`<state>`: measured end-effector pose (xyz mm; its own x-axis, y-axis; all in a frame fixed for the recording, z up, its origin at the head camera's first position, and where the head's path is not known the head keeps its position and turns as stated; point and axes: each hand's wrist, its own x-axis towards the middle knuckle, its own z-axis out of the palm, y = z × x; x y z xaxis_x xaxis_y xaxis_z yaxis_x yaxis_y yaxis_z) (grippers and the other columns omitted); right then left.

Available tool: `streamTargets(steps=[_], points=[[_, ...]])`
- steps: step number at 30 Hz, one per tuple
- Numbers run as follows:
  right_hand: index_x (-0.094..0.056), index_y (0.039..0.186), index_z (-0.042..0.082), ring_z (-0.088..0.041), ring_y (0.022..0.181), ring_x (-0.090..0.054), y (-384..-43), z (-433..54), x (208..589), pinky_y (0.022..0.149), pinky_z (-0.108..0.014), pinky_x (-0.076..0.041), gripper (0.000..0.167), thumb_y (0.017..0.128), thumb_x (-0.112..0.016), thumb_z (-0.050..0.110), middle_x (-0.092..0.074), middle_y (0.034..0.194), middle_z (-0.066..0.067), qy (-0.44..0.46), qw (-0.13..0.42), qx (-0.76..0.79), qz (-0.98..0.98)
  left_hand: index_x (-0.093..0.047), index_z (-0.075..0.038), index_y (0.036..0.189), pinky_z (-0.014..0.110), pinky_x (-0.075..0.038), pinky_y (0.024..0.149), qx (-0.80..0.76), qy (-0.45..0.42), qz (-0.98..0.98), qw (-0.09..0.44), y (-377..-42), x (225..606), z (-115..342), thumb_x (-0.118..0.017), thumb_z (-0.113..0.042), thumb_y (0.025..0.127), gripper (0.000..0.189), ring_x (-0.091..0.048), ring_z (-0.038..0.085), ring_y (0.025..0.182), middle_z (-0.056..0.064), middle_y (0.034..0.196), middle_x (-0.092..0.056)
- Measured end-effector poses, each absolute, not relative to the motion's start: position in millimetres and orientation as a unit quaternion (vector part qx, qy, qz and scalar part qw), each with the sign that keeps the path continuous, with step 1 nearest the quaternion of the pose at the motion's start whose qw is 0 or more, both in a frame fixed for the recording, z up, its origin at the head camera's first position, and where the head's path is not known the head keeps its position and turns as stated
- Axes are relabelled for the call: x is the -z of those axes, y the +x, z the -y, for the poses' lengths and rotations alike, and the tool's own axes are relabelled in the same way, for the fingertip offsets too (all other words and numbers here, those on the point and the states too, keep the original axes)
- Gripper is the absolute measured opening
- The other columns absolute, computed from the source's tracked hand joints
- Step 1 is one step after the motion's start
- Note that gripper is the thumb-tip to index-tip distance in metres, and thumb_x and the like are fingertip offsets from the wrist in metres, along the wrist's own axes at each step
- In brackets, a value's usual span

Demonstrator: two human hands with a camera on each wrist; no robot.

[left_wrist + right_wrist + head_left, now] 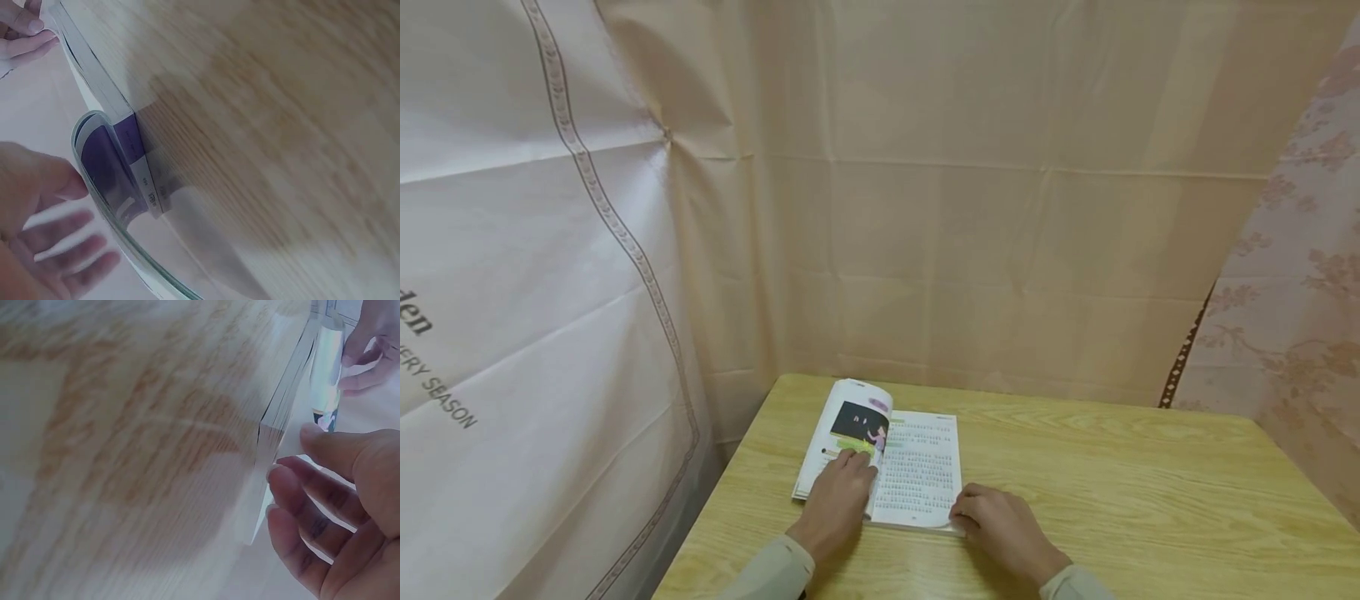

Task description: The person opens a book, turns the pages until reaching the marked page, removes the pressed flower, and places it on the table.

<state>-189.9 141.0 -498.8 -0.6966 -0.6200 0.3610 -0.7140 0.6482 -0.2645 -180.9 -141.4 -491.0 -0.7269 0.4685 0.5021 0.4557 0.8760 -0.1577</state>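
An open book (917,479) lies on the wooden table, its right page full of printed lines. The raised left page (823,442) carries a picture of a dark board and a figure. My left hand (838,504) rests on that left side with its fingers relaxed; the left wrist view has them extended against the curved pages, beside the purple and white spine (134,150). At the lower right corner, my right hand (1003,529) pinches a page corner. From the right wrist, the thumb (328,447) lies over the page, with the other fingers curled beneath its edge.
The wooden table (1120,483) extends to the right of the book. A beige curtain-like cloth (985,250) hangs behind the table, with a white printed cloth (535,292) at the left and a flower-patterned one (1292,333) at the right.
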Motion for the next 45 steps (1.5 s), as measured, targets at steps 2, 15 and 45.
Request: streamTargets(steps=[2, 15, 45], points=[[-0.079, 0.086, 0.018, -0.001, 0.076, -0.063, -189.9, -140.5, 498.9, 0.062, -0.026, -0.054, 0.005, 0.087, -0.082, 0.014, -0.069, 0.087, 0.012, 0.370, 0.126, -0.199, 0.899, -0.073, -0.011, 0.089, 0.036, -0.054, 0.086, 0.000, -0.263, 0.931, 0.254, -179.6, 491.6, 140.8, -0.069, 0.002, 0.080, 0.016, -0.061, 0.023, 0.098, 0.003, 0.099, -0.068], [-0.078, 0.085, 0.018, 0.000, 0.073, -0.062, -185.4, -137.8, 495.7, 0.060, -0.023, -0.052, 0.009, 0.084, -0.084, 0.012, -0.069, 0.086, 0.012, 0.342, 0.173, -0.196, 0.903, -0.073, -0.008, 0.099, 0.036, -0.052, 0.073, -0.033, -0.221, 0.959, 0.175, -174.4, 499.6, 130.2, -0.064, -0.071, 0.087, 0.065, -0.053, 0.026, 0.089, 0.007, 0.095, -0.058], [-0.077, 0.098, 0.015, -0.009, 0.081, -0.068, -182.9, -137.9, 493.3, 0.065, -0.026, -0.056, 0.019, 0.082, -0.087, 0.019, -0.069, 0.101, 0.007, 0.279, 0.162, -0.201, 0.925, -0.071, -0.005, 0.108, 0.037, -0.050, 0.062, -0.047, -0.192, 0.955, 0.223, -175.1, 496.8, 127.7, -0.066, -0.031, 0.094, 0.031, -0.056, 0.025, 0.084, 0.008, 0.089, -0.059]])
